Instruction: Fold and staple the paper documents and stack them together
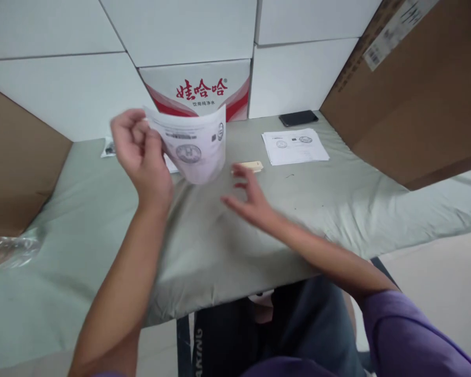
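My left hand (143, 152) is raised above the table, its thumb and fingers closed on the left edge of a printed paper sheet (198, 141). The sheet curves downward and shows round stamps and a small dark square. My right hand (249, 198), slightly blurred, is empty with its fingers apart, to the right of the sheet and just in front of a small cream-coloured block (253, 166). A stack of printed papers (296, 147) lies beyond it to the right. Part of another white paper (170, 164) shows behind my left hand.
The table has a grey-green cloth (220, 251). White boxes (196, 31) are stacked along the back, with a red-marked carton (200, 86) among them. Large cardboard boxes stand at the left (15, 162) and right (408, 94). A black phone (298, 118) lies near the back.
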